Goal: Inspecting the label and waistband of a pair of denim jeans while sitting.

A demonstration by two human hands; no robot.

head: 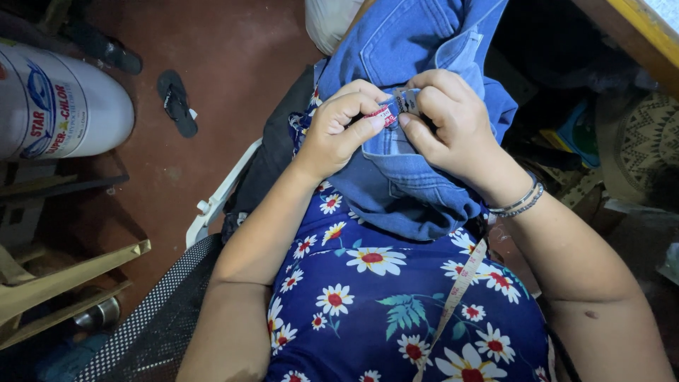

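left hand (339, 131) and right hand (449, 120) are both pinched on a small tag (396, 107) at the waistband of the blue jeans (410, 177). the left thumb and curled fingers grip the tag's red-and-white end; the right fingertips pin its grey end against the denim. the jeans lie bunched in the lap, over a navy floral dress (368, 297), with the upper part rising toward the top of the view.

risks, as judged:
- the tag is small and both grips sit on its edges; a pull at an angle could tear the tag or the stitching that holds it.
- the denim is loosely bunched and unsupported at the far side; if either hand lets go, the garment could slide off the lap toward the floor (212, 56).
- the tape measure (460, 286) hangs down the dress, just under the jeans' lower edge, and could snag in the folds.

limits of view:
- whether the tag is sewn on or merely attached cannot be told.
- any tool between the fingers is hidden; none shows.
- the jeans' legs are cut off at the top.
- lighting is dim at the right; items under the tabletop (636, 35) are hard to make out.
- a white drum (64, 106) and sandals (177, 102) stand well apart at the left.
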